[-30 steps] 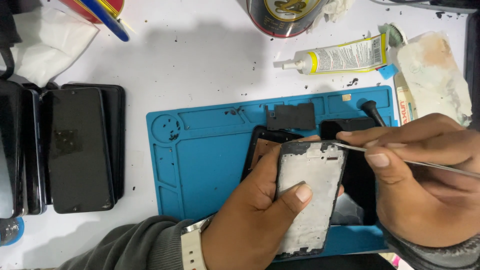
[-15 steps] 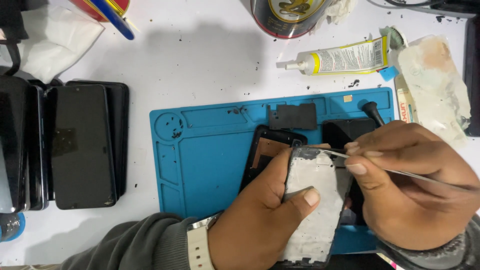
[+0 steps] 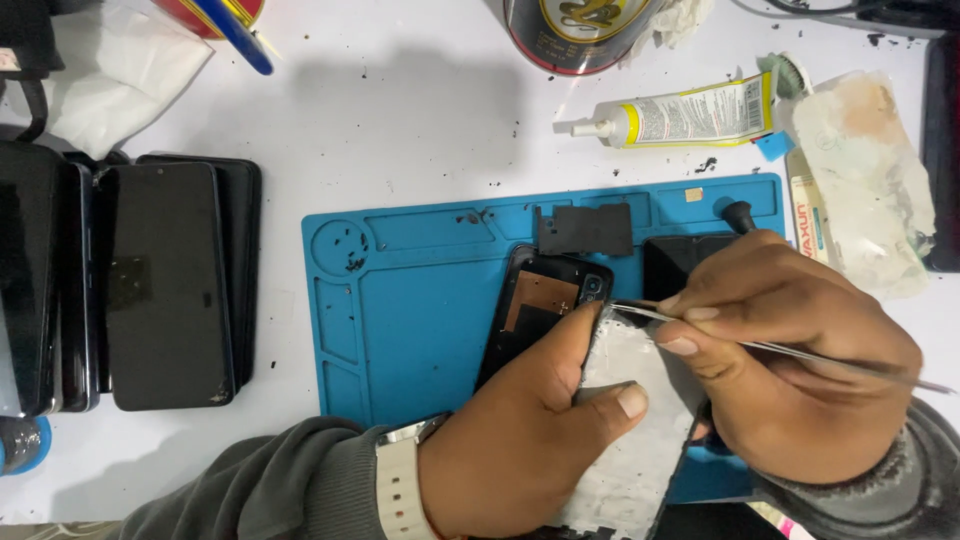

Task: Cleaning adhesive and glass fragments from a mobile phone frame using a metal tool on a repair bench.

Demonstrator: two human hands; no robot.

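a phone frame (image 3: 640, 420) was held over the lower right part of a blue work mat (image 3: 400, 330), its pale grey-white inner face turned up, patchy and smeared, with a dark rim showing along its right edge. it was gripped by the left hand (image 3: 530, 440), whose thumb was pressed flat across the pale face while the other fingers were curled beneath; a white watch (image 3: 398, 480) and a grey sleeve were seen at that wrist. thin metal tweezers (image 3: 760, 345) were pinched in the right hand (image 3: 790, 370), fingers closed tightly round them, and the tip was laid against the top left corner of the frame. just behind the frame an opened black phone (image 3: 545, 300) with a copper-brown patch inside was lying on the mat, and a black plate (image 3: 585, 230) was set further up. a tube of glue (image 3: 680, 115) was lying on the white table (image 3: 380, 120) beyond the mat. a stack of dark phones (image 3: 165, 285) was left well apart at the left.
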